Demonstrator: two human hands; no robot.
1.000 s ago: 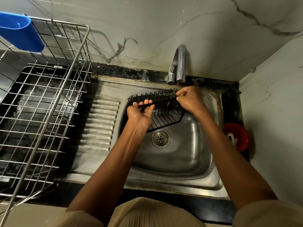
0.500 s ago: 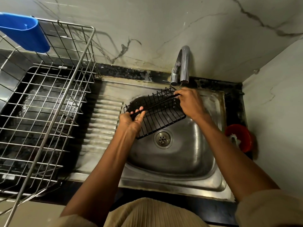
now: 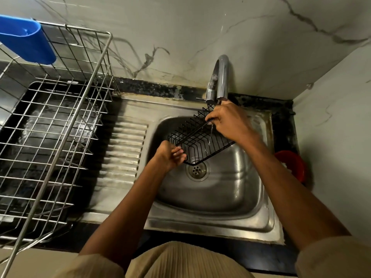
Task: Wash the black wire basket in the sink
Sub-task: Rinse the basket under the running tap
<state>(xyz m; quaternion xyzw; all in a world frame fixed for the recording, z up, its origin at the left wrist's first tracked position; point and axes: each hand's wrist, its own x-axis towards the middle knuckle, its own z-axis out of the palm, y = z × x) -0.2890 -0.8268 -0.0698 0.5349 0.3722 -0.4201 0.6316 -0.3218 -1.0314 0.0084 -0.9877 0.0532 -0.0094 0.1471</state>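
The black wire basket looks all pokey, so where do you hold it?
Probably by its smooth rim rods at opposite ends, from the sides. The black wire basket hangs tilted over the sink; left hand grips the near end, right hand the end under the faucet.

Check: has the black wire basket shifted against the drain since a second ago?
Yes. The black wire basket has tilted, its left end dropping toward the round steel drain.

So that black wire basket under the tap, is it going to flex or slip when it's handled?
The black wire basket probably stays stiff: held only at its two ends by the left hand and right hand, it shows no sag. It likely weighs little, being open wire. Water runs over it, so the thin wires may be slippery.
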